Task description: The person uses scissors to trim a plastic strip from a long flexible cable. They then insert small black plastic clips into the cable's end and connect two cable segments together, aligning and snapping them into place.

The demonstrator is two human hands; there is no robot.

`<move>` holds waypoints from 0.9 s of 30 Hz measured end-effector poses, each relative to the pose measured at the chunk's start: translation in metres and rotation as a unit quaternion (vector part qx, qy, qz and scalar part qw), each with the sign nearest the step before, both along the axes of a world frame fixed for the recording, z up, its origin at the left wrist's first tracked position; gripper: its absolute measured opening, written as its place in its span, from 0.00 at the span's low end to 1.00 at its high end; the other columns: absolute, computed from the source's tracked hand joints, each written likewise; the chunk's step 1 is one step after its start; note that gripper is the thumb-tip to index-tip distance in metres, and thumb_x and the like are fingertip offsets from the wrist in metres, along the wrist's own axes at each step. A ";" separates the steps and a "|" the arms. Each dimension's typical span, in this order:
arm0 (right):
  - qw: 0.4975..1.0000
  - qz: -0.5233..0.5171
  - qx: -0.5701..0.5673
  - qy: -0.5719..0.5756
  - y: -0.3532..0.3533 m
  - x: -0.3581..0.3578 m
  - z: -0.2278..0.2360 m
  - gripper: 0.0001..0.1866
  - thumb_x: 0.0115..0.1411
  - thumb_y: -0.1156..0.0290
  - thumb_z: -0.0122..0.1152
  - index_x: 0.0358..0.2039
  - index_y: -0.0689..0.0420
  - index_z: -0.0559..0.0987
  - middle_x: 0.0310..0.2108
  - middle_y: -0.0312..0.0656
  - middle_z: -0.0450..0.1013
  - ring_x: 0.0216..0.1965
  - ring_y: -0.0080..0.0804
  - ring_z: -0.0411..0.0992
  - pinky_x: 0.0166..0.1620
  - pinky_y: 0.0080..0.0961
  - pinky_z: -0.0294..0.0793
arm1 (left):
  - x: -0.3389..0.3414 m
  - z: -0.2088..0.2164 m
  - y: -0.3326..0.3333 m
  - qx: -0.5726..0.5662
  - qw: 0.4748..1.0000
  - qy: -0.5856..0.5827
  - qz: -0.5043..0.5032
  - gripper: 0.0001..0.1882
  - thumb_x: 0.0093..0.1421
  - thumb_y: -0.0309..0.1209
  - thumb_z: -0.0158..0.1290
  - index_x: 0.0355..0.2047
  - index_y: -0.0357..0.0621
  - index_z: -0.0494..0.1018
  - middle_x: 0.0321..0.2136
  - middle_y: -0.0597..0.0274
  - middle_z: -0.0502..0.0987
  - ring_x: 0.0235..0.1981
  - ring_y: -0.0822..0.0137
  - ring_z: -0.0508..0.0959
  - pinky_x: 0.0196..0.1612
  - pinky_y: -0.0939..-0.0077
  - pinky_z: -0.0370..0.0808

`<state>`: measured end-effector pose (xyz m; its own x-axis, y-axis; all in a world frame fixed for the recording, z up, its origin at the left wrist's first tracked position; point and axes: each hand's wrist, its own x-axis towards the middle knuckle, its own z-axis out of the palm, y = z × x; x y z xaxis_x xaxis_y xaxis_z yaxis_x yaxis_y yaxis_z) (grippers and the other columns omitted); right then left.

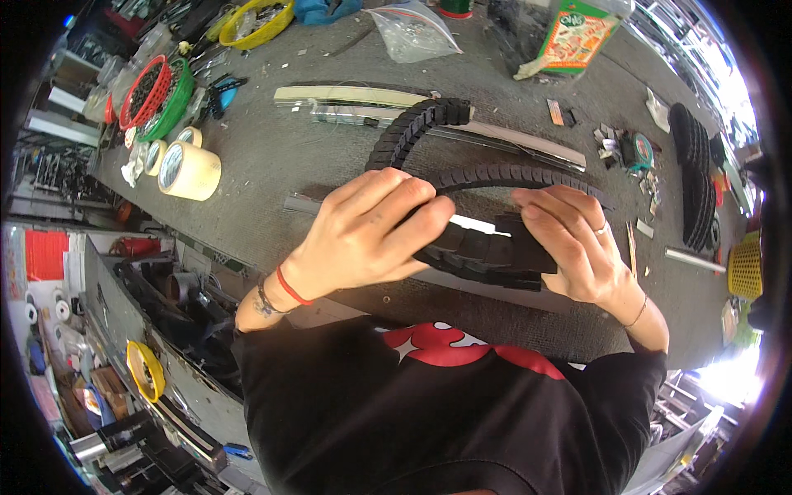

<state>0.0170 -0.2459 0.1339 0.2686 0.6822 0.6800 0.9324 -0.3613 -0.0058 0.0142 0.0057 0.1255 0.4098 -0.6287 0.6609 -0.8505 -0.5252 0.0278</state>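
A black segmented strip [412,132], which looks like a cable drag chain, curls up from the worktable and runs between my hands. My left hand [371,231] is closed on it, fingers bent over its upper edge. On the other side my right hand [575,245] grips a flat, wide end of the same strip, its thumb hidden behind the fingers. A small white piece [480,224] shows between the hands, against the black segments; I cannot tell whether it is attached. One more length of the strip arches behind my right hand.
Long pale rails [528,148] lie just beyond the strip. Tape rolls [190,171] and a red basket [143,92] stand at the left. A plastic bag [417,33] and a large labelled container [573,37] are at the back. More black coils [693,173] lie at the right.
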 end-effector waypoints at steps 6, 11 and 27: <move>0.975 0.031 0.111 0.192 -0.015 -0.007 0.010 0.29 0.36 0.80 0.63 0.43 0.71 0.69 0.37 0.55 0.72 0.33 0.44 0.72 0.40 0.33 0.72 | 0.013 -0.003 0.022 -0.014 0.994 0.106 -0.003 0.21 0.34 0.28 0.61 0.32 0.40 0.70 0.32 0.55 0.72 0.36 0.52 0.75 0.40 0.62 0.74; 0.957 -0.019 0.178 0.227 -0.023 -0.012 0.018 0.33 0.44 0.59 0.72 0.43 0.70 0.69 0.35 0.51 0.73 0.32 0.37 0.73 0.37 0.26 0.72 | 0.022 0.007 0.018 -0.067 0.991 0.119 0.009 0.25 0.30 0.24 0.60 0.34 0.42 0.69 0.31 0.57 0.73 0.37 0.52 0.75 0.40 0.62 0.74; 0.761 -0.111 0.524 0.366 -0.118 -0.024 0.011 0.18 0.65 0.61 0.47 0.44 0.64 0.68 0.32 0.43 0.70 0.28 0.26 0.70 0.32 0.26 0.71 | 0.086 0.013 0.013 -0.104 0.930 0.343 0.078 0.12 0.48 0.25 0.57 0.33 0.35 0.68 0.23 0.56 0.75 0.25 0.63 0.75 0.30 0.74 0.71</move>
<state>-0.0067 -0.3637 0.1444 0.8663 -0.2496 0.4326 0.4578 0.0504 -0.8876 0.1005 0.0184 0.1387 0.8552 -0.4147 0.3109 -0.5096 -0.5628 0.6509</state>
